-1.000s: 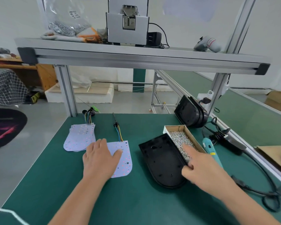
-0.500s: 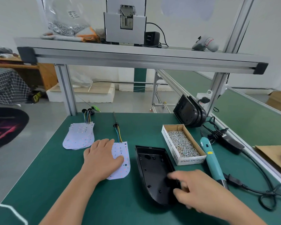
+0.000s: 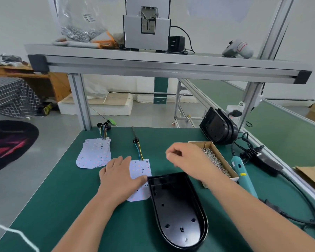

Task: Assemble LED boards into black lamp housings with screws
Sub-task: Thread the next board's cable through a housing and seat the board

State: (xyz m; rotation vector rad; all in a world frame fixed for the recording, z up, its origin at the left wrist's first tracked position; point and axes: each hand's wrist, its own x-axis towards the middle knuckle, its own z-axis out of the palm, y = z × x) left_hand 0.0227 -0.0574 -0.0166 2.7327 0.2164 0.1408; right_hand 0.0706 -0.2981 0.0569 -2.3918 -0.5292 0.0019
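Pressing on the LED board [image 3: 141, 168] near the middle of the counter [image 3: 62, 206] with the left hand [image 3: 120, 177], fingers [image 3: 124, 160] straight, beside the black housing [image 3: 178, 211] by the front edge, and hovering the right hand [image 3: 187, 160] beside the screw box [image 3: 216, 160], fingers curled, contents impossible to tell.
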